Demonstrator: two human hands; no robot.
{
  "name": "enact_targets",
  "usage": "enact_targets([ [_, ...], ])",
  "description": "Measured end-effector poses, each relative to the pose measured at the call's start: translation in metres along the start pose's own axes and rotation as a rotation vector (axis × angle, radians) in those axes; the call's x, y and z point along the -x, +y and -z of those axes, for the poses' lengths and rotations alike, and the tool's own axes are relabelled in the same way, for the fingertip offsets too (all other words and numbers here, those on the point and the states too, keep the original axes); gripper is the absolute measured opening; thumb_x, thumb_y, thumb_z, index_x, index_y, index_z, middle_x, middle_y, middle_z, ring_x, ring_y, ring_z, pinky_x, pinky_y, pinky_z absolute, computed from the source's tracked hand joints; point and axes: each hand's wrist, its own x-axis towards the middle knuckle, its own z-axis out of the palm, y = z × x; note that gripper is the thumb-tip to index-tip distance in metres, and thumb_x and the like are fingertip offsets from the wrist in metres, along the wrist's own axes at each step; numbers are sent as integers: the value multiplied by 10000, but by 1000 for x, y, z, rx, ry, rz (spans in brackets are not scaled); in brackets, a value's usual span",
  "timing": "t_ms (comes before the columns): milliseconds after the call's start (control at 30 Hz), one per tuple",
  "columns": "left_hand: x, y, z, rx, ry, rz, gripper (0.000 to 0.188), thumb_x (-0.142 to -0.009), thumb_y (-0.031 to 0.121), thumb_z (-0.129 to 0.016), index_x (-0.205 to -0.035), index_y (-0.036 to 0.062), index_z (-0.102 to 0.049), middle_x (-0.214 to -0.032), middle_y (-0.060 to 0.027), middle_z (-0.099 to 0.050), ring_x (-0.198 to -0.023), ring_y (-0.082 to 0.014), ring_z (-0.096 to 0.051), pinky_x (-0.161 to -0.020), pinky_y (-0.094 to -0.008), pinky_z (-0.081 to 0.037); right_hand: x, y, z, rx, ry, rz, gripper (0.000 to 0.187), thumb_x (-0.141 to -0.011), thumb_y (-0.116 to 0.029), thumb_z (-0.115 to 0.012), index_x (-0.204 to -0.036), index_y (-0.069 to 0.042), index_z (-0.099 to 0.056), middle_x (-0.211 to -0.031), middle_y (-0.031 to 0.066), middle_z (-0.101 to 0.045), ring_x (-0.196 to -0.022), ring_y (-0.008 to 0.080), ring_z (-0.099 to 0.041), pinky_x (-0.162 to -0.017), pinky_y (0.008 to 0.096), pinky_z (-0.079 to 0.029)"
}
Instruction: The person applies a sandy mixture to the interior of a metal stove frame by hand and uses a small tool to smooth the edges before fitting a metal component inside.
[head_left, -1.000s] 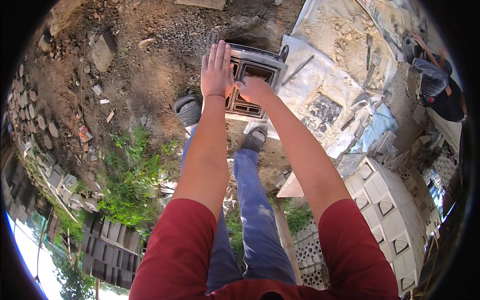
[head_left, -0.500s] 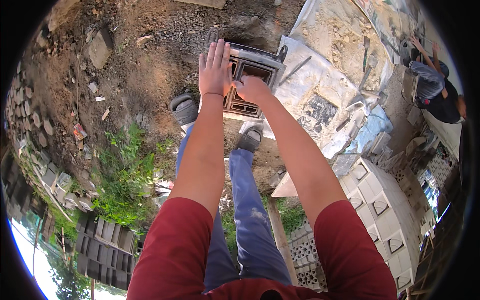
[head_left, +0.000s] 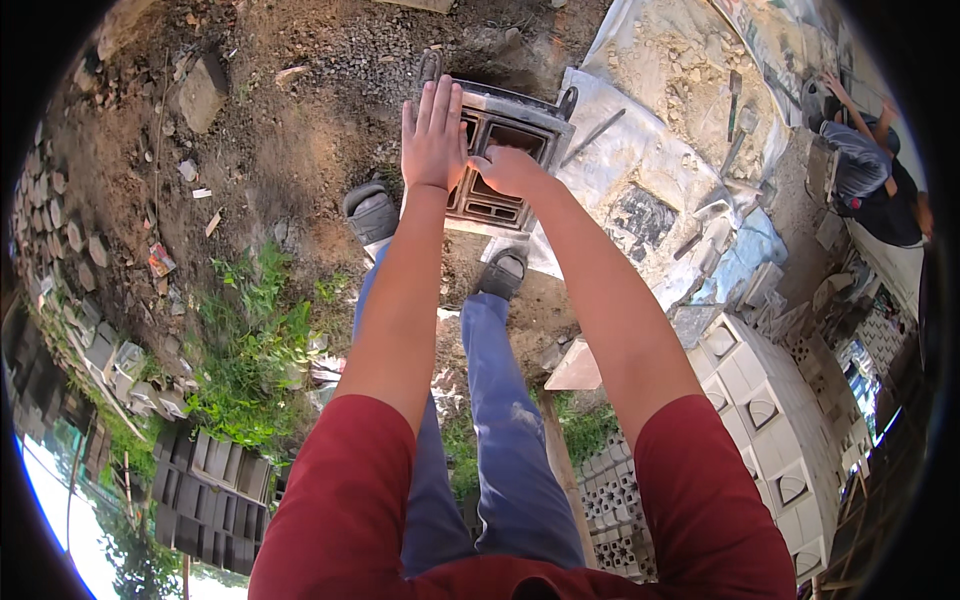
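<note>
Both arms outstretched, left hand flat, palm down, right hand half curled.

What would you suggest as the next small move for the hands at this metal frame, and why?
I would perhaps slide the right hand slightly toward the body along the metal frame's central bar: it is curled at that bar, whose near stretch shows uncovered, while the left hand lies flat on the left side, seemingly well placed to steady it.
</note>
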Motion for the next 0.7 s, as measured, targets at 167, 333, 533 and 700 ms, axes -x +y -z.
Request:
enact_targets([
  [167, 83, 13, 8, -69, -230, 21, 874, -973, 426, -570, -1674, 80, -180, -1745, -142, -161, -1614, -332, -139, -1284, -590, -133, -10, 23, -4, 75, -92, 157, 551, -1032, -486, -490, -1133, 10, -707, -1145, 280, -710, -1079, 476, -667, -945, 550, -509],
  [333, 80, 11, 20, 191, -259, 2, 1440, -646, 813, -749, -1681, 60, -88, -1753, -189, -66, -1623, -375, -45, -1273, -631, -49, -13, 22, -7, 133, -95, 315, 546, -1020, -465, -484, -1194, 13, -683, -1199, 279, -697, -1109, 471, -665, -976, 549, -504],
  [533, 40, 21, 39, 89, -439, -69, 1656, -458, 794, -861, -1682, 64, -18, -1753, -192, -10, -1624, -373, -14, -1292, -579, -71, -10, 24, -12, 0, -63, 28, 525, -1019, -452, -486, -1177, 6, -689, -1221, 282, -689, -1169, 456, -638, -1010, 523, -489],
  [700, 37, 20, 38, 103, -434, -43, 1671, -435, 758, -895, -1684, 79, -17, -1754, -197, 7, -1625, -376, 4, -1288, -591, -57, -6, 35, -13, 276, 7, 434, 416, -1082, -338, -455, -1100, 25, -657, -1078, 239, -655, -1032, 445, -645, -892, 525, -517],
])
